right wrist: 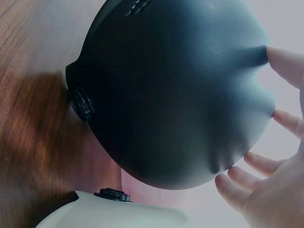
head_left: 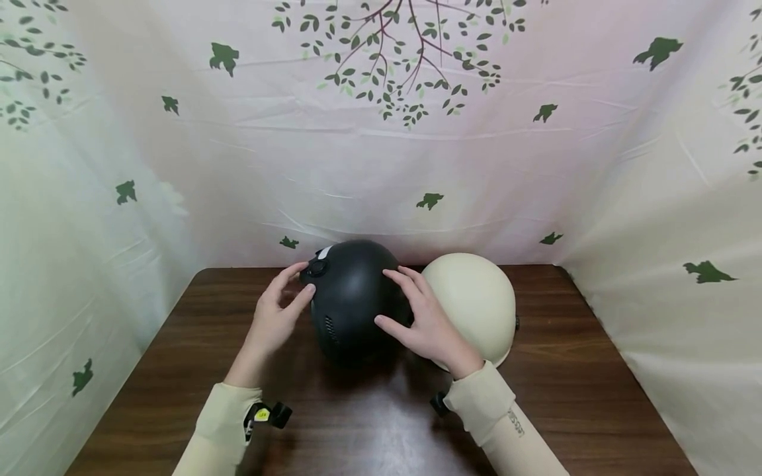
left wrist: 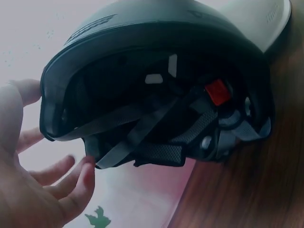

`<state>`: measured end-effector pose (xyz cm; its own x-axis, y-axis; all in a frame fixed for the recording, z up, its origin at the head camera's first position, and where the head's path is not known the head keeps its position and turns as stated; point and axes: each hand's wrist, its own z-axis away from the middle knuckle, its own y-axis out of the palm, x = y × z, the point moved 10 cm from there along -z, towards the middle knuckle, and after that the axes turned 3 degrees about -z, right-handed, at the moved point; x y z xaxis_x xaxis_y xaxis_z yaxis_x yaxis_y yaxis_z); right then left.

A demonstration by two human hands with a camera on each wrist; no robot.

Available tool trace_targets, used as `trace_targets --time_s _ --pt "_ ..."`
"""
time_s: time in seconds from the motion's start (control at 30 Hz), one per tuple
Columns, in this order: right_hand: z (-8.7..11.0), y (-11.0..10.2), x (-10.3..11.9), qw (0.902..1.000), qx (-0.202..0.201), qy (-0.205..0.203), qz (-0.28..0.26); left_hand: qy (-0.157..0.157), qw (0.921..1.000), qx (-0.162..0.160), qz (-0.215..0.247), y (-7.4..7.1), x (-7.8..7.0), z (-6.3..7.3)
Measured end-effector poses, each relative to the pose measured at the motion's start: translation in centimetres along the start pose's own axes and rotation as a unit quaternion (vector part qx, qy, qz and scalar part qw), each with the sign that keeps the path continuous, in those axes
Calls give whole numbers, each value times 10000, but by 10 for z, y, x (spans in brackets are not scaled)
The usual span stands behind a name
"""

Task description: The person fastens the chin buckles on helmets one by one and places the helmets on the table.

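A matte black helmet (head_left: 351, 301) sits tilted between both hands, its rear dial (head_left: 318, 268) toward the left. My left hand (head_left: 276, 317) has thumb and index finger at its rim beside the dial; its other fingers are loosely bent in the left wrist view. That view also looks into the dark interior, with crossing grey straps (left wrist: 142, 128) and a red tag (left wrist: 217, 92). My right hand (head_left: 425, 317) rests spread fingertips on the smooth shell (right wrist: 171, 104), opposite. Whether the helmet touches the table is unclear.
A cream helmet (head_left: 473, 301) stands dome-up on the dark wooden table (head_left: 565, 396), just right of the black one and partly behind my right hand. A white cloth (head_left: 357, 172) printed with leaves and birds surrounds the table at the back and sides.
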<state>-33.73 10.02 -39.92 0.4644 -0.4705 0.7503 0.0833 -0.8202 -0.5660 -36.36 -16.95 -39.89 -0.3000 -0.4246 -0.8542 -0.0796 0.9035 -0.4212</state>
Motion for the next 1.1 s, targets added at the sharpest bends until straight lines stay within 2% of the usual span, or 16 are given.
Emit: trace_targets --time_s 0.1,0.2,0.33,0.63,0.97,1.1 --pt "1 1 0 10000 20 -12 9 359 9990 -196 -189 -4 -5 0" --pt "2 2 2 10000 32 3 26 710 9967 -366 -130 -8 -11 1" --pt "5 3 4 10000 65 49 3 863 9951 -445 -192 -12 -15 3" --pt "12 6 2 9990 235 383 52 665 9964 -391 -355 -21 -8 10" --pt "10 13 -3 9988 337 282 209 711 9947 -554 -486 -25 3 12" --pt "9 14 -5 9989 301 245 252 597 9954 -509 -549 -24 11 14"
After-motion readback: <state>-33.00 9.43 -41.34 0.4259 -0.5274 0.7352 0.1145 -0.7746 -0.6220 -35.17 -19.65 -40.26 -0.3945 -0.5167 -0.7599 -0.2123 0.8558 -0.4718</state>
